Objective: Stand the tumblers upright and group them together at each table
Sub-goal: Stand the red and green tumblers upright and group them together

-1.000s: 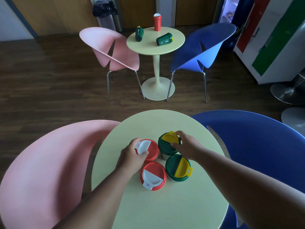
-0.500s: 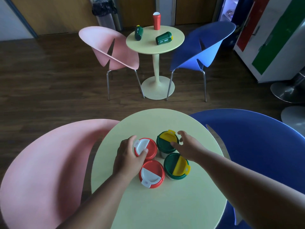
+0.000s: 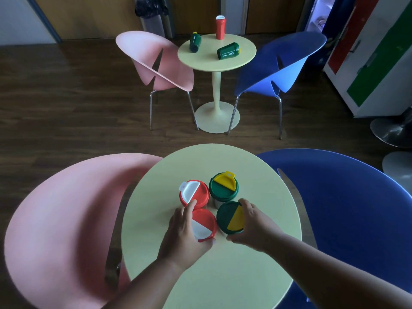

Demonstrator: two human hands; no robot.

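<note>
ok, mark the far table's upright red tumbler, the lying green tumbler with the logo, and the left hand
upright red tumbler (image 3: 220,27), head view, red body.
lying green tumbler (image 3: 227,53), head view, side wall near logo.
left hand (image 3: 184,237), head view, back of hand.

Two bare forearms are seen entering from the lower edge of the head view, each ending in a bare hand: the left hand (image 3: 185,235) and the right hand (image 3: 256,228). No sleeve, cuff, glove, watch, ring or bracelet is seen on either arm as far as the frame edge. Short, unpainted fingernails are visible on the left thumb (image 3: 208,241) and on the right thumb (image 3: 230,237). The remainder of the person is not shown.
</note>
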